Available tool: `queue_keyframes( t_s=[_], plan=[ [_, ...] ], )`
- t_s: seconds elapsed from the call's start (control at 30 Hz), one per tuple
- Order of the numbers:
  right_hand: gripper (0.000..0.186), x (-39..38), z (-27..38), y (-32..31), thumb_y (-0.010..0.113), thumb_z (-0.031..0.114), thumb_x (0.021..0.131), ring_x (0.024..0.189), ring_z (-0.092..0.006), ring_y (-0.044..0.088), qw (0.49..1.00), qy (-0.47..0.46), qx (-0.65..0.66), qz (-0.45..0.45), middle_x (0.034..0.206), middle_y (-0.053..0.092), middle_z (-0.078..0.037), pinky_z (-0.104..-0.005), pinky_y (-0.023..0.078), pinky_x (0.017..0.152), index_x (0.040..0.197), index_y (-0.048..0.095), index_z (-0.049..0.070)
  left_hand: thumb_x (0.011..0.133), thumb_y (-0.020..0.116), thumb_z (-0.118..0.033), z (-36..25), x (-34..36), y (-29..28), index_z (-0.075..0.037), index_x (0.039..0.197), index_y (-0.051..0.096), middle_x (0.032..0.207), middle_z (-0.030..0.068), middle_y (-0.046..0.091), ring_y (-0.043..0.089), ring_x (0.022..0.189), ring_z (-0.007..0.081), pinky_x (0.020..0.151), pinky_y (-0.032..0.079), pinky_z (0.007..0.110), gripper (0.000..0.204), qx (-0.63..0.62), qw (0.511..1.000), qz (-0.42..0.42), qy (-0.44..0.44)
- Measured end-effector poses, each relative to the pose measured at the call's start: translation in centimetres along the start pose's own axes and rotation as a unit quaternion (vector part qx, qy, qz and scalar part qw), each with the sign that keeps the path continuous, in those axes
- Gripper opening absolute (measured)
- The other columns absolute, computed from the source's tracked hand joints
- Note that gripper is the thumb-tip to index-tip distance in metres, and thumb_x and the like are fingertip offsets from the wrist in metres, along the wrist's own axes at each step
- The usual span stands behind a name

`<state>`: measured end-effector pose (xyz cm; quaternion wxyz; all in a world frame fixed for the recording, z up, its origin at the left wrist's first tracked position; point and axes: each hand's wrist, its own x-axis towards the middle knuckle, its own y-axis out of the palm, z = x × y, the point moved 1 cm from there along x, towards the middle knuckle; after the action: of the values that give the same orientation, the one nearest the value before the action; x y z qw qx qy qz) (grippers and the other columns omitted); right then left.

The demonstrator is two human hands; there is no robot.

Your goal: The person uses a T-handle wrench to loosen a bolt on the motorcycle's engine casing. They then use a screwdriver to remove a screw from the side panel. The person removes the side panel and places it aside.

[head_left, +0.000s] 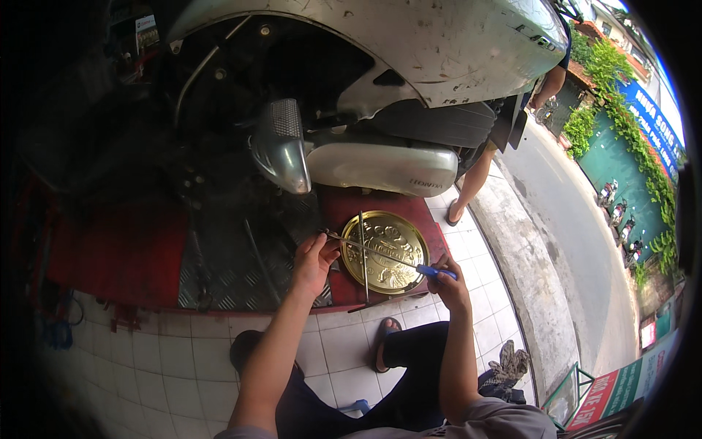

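Note:
My right hand (pixel 449 284) is closed around the blue handle of a screwdriver (pixel 427 271). The long thin shaft points left across a round gold tray (pixel 391 285) and ends close to my left hand (pixel 313 265). There the thumb and fingers pinch a small dark piece at the screwdriver's tip, too small to name. A thin metal rod (pixel 363 256) lies across the left part of the tray, which rests on a red work platform (pixel 344 208). Above it stands a silver-grey scooter (pixel 468 51) with panels off, a silver cover (pixel 380 167) low on its side.
Dark checkered metal plate (pixel 256 252) covers the platform's middle. White floor tiles (pixel 168 358) lie below. Another person's leg (pixel 474 175) stands behind the scooter. A crumpled patterned cloth (pixel 508 362) sits at my right, near the curb and a road (pixel 578 249).

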<state>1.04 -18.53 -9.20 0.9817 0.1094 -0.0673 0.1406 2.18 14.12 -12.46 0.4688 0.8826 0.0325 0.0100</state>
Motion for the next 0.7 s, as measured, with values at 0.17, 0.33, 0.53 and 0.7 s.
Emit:
queue_keyframes(
  t_s=[0.17, 0.33, 0.53, 0.7],
  plan=[
    [0.033, -4.1, -0.5, 3.1, 0.07, 0.026, 0.086, 0.05, -0.0088, 0.044, 0.999, 0.038, -0.029, 0.004, 0.066, 0.052, -0.005, -0.0226, 0.033, 0.044, 0.094, 0.046, 0.004, 0.094, 0.062, -0.015, -0.2, -0.3, -0.2, -0.01, 0.096, 0.066, 0.094, 0.003, 0.07, 0.068, 0.087, 0.0166, 0.071, 0.054, 0.028, 0.007, -0.083, 0.995, -0.014, -0.054],
    [0.029, -7.6, -2.2, 4.6, 0.068, 0.019, 0.085, 0.053, -0.0085, 0.042, 0.995, 0.068, 0.047, -0.059, 0.068, 0.047, -0.003, -0.0223, 0.037, 0.05, 0.094, 0.044, 0.005, 0.092, 0.064, -0.015, 0.2, -1.0, -0.1, -0.009, 0.095, 0.066, 0.09, 0.0019, 0.07, 0.067, 0.083, 0.0159, 0.068, 0.054, 0.028, 0.007, -0.14, 0.983, -0.014, -0.117],
    [0.031, -8.6, -3.4, 5.3, 0.069, 0.019, 0.085, 0.058, -0.0112, 0.045, 0.99, 0.073, 0.11, -0.057, 0.071, 0.048, -0.004, -0.03, 0.047, 0.062, 0.096, 0.043, 0.007, 0.092, 0.065, -0.017, 0.2, -0.7, -0.6, -0.009, 0.098, 0.067, 0.095, 0.0024, 0.07, 0.067, 0.083, 0.0153, 0.069, 0.052, 0.029, 0.01, -0.102, 0.99, 0.006, -0.095],
    [0.03, -8.8, -3.7, 5.9, 0.069, 0.019, 0.086, 0.064, -0.0131, 0.047, 0.981, 0.081, 0.165, -0.064, 0.075, 0.047, -0.004, -0.0399, 0.05, 0.075, 0.096, 0.042, 0.009, 0.093, 0.065, -0.018, 0.0, -0.7, -0.1, -0.008, 0.1, 0.066, 0.096, 0.003, 0.07, 0.067, 0.083, 0.0159, 0.069, 0.054, 0.029, 0.012, -0.061, 0.995, 0.001, -0.083]
  ],
)
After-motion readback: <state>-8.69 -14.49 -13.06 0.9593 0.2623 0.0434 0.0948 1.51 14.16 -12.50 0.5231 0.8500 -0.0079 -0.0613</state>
